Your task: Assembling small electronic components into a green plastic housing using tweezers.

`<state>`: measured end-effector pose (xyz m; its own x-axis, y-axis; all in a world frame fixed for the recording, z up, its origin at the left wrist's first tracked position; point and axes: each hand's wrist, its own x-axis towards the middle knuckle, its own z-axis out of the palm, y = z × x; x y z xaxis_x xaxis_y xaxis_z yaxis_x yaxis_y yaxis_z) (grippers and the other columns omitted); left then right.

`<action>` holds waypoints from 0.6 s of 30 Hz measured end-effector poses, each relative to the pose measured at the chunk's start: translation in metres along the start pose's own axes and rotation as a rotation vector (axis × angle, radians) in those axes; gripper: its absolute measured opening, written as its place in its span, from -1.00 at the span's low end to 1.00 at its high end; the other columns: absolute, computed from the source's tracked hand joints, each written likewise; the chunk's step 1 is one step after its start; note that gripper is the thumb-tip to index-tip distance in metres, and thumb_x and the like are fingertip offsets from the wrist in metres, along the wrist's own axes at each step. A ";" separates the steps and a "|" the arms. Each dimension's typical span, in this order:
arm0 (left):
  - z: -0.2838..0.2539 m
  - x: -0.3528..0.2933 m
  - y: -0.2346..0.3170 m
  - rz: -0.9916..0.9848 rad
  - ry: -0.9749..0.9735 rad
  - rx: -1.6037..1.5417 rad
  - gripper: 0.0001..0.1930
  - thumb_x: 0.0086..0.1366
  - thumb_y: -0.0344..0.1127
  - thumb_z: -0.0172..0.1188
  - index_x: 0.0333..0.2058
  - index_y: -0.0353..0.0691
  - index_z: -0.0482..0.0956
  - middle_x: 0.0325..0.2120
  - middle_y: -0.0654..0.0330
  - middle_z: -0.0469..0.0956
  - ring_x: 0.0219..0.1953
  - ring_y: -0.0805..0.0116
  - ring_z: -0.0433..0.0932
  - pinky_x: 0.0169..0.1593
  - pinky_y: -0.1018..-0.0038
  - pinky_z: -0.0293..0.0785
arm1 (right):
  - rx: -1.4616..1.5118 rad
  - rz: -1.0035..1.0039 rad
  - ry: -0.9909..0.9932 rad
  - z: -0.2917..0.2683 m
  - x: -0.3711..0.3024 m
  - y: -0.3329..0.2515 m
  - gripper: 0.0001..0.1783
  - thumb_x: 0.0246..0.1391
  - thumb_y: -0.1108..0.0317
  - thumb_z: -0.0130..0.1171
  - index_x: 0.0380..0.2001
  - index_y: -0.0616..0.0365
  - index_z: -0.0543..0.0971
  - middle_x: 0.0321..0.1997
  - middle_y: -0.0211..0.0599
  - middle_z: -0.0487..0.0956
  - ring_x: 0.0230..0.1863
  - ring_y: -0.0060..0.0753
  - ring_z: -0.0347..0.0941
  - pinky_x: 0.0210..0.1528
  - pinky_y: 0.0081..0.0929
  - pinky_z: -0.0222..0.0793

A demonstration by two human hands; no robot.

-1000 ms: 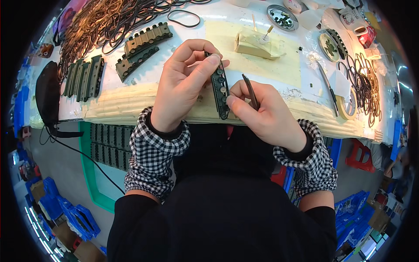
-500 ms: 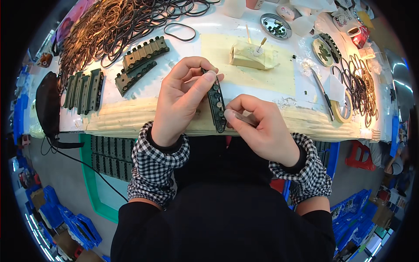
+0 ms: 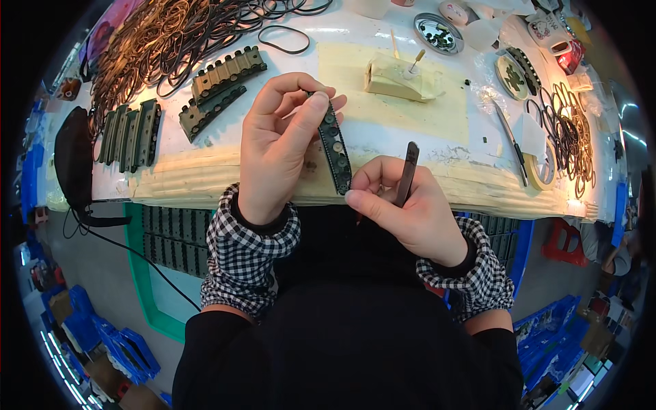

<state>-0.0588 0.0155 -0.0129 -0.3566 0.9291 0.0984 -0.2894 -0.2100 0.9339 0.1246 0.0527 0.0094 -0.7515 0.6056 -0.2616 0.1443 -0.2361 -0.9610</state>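
Above the table's front edge, my left hand [image 3: 277, 147] pinches the top end of a dark green model tank track piece [image 3: 334, 147] with a row of round wheels down its face. The piece hangs nearly upright, its lower end leaning slightly right. At that lower end, my right hand [image 3: 410, 208] has its thumb and forefinger against the track. A pair of dark metal tweezers [image 3: 408, 174] is tucked in the same hand, one end standing up past the fingers. Similar green parts [image 3: 130, 137] lie at the left, with more wheeled parts [image 3: 222, 82] behind my left hand.
A heap of black rubber bands [image 3: 184, 41] covers the back left. A taped block [image 3: 400, 82] holding upright sticks stands behind my hands. At the right are a round tray of small parts [image 3: 437, 34], a pen-shaped tool [image 3: 511, 140], a tape roll [image 3: 542, 171] and more bands [image 3: 570, 130].
Both hands still hold the track piece, which has shifted slightly up and left at its top. In my right hand, the tweezers have swung up and now stand above the fingers.
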 end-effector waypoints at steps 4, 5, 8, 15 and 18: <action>0.003 -0.001 0.002 0.110 0.056 0.041 -0.82 0.38 -0.41 -0.02 -0.08 -0.29 0.36 -0.13 -0.03 0.50 0.00 0.09 0.53 0.04 0.33 0.54 | 0.027 -0.010 0.065 0.007 -0.002 -0.001 -0.80 0.05 0.34 0.26 -0.37 0.24 0.50 -0.51 -0.55 0.46 -0.56 -0.86 0.28 -0.52 -0.83 0.18; 0.003 -0.001 0.001 0.136 0.062 0.060 -0.82 0.38 -0.41 -0.02 -0.08 -0.29 0.36 -0.12 -0.04 0.50 0.00 0.08 0.53 0.04 0.32 0.54 | 0.019 -0.034 0.080 0.008 -0.002 0.000 -0.80 0.05 0.35 0.26 -0.37 0.24 0.50 -0.51 -0.54 0.45 -0.57 -0.86 0.28 -0.53 -0.83 0.17; 0.008 -0.003 0.008 0.233 0.070 0.131 -0.82 0.37 -0.43 -0.03 -0.08 -0.31 0.37 -0.11 -0.08 0.50 -0.01 0.05 0.53 0.04 0.29 0.54 | 0.030 -0.084 0.109 0.009 0.001 0.000 -0.80 0.07 0.36 0.25 -0.36 0.26 0.48 -0.50 -0.52 0.45 -0.59 -0.87 0.27 -0.57 -0.84 0.16; 0.009 0.000 0.017 0.348 0.065 0.172 -0.82 0.37 -0.45 -0.04 -0.07 -0.32 0.37 -0.12 -0.07 0.51 -0.02 0.07 0.54 0.05 0.28 0.54 | 0.010 -0.052 0.008 0.006 0.001 -0.005 -0.83 0.11 0.42 0.21 -0.38 0.25 0.43 -0.46 -0.50 0.45 -0.53 -0.79 0.38 -0.48 -0.77 0.30; 0.011 0.001 0.015 0.371 0.081 0.163 -0.81 0.37 -0.45 -0.04 -0.07 -0.31 0.37 -0.12 -0.06 0.52 -0.03 0.08 0.55 0.05 0.28 0.54 | 0.052 -0.024 0.047 0.005 0.001 -0.003 -0.83 0.10 0.42 0.23 -0.39 0.23 0.42 -0.49 -0.51 0.45 -0.57 -0.83 0.34 -0.54 -0.81 0.22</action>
<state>-0.0537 0.0170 0.0046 -0.4808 0.7709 0.4177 0.0139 -0.4696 0.8828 0.1201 0.0507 0.0128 -0.7228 0.6466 -0.2437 0.0923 -0.2591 -0.9614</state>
